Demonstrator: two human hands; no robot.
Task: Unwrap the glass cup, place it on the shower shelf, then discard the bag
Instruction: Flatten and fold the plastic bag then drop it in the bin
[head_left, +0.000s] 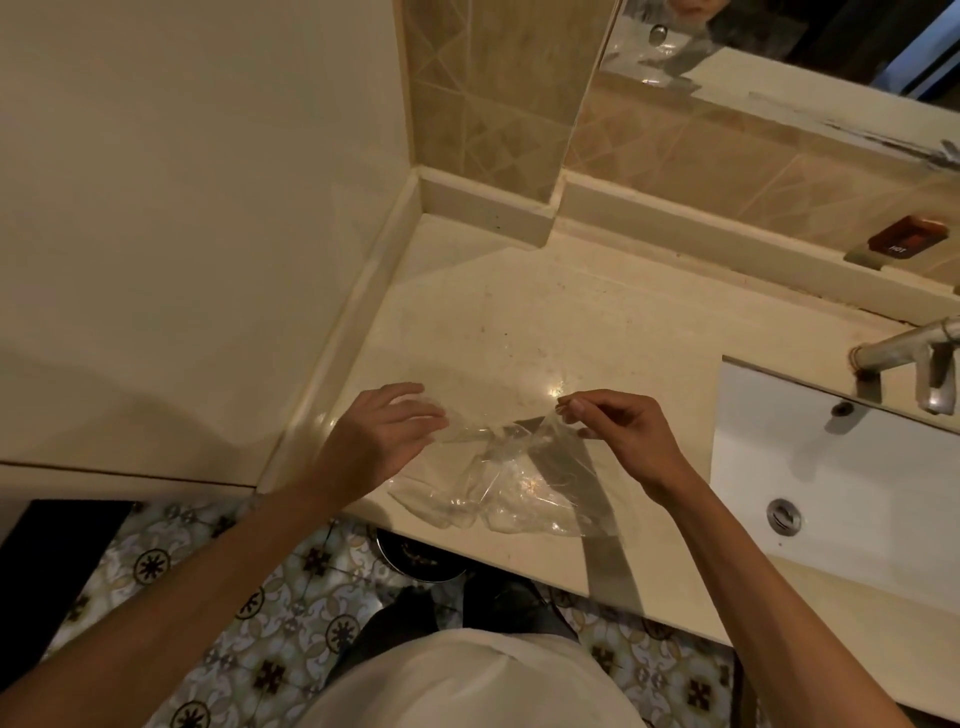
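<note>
Both hands, the left hand (382, 434) and right hand (621, 431), pinch the clear bag (498, 483) open over the near counter (597, 332), the glass cup (501, 462) inside; unwrapping is underway, and next needs lifting it free.

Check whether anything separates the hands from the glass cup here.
Yes: the clear bag still wraps the cup lying on the counter. The left hand and right hand each pinch the bag's top edge, pulling it open.
</note>
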